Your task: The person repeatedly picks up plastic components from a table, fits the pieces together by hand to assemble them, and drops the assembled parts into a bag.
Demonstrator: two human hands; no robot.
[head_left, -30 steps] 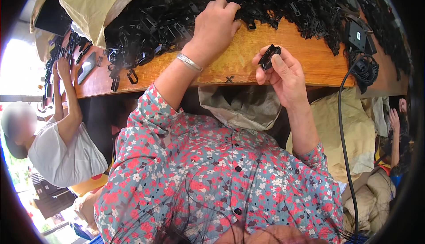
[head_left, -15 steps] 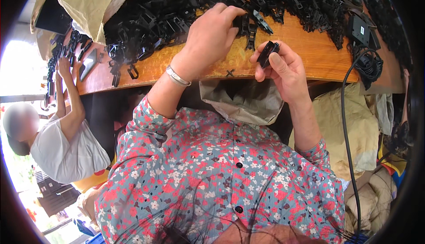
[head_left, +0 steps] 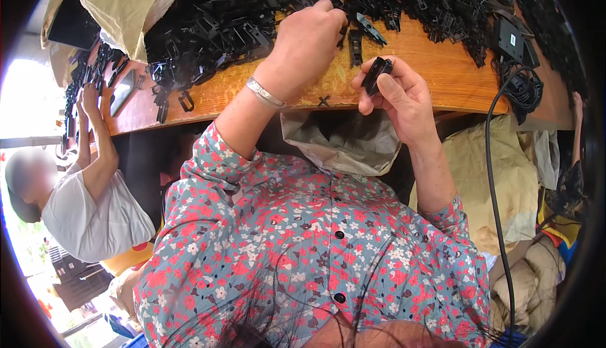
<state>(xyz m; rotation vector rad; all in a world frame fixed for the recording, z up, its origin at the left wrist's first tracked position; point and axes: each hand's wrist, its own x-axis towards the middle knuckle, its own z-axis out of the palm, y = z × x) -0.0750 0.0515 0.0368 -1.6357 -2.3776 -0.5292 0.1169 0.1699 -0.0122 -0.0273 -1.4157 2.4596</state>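
My right hand [head_left: 407, 98] pinches a small black plastic part [head_left: 376, 75] between thumb and fingers, just above the table's near edge. My left hand [head_left: 307, 40], with a silver bracelet [head_left: 265, 93] on its wrist, reaches to the near side of a large heap of black plastic parts [head_left: 246, 29]. Its fingers are curled in with the tips turned away, so what they grip is hidden. Beside them, a dark clip-like part [head_left: 355, 47] lies on the wooden table [head_left: 435, 76]. A grey-blue hand tool [head_left: 371, 29], partly among the parts, lies just beyond.
An open grey sack [head_left: 341, 152] hangs below the table edge in front of me. A black cable [head_left: 491, 177] runs down on the right from a black box [head_left: 509, 40]. A beige sack [head_left: 123, 7] stands at the back left. Another person [head_left: 95, 206] works at the left.
My left hand has moved slightly up and right toward the heap, its fingers curling in. My right hand stays nearly in place with the black part, which is turned a little.
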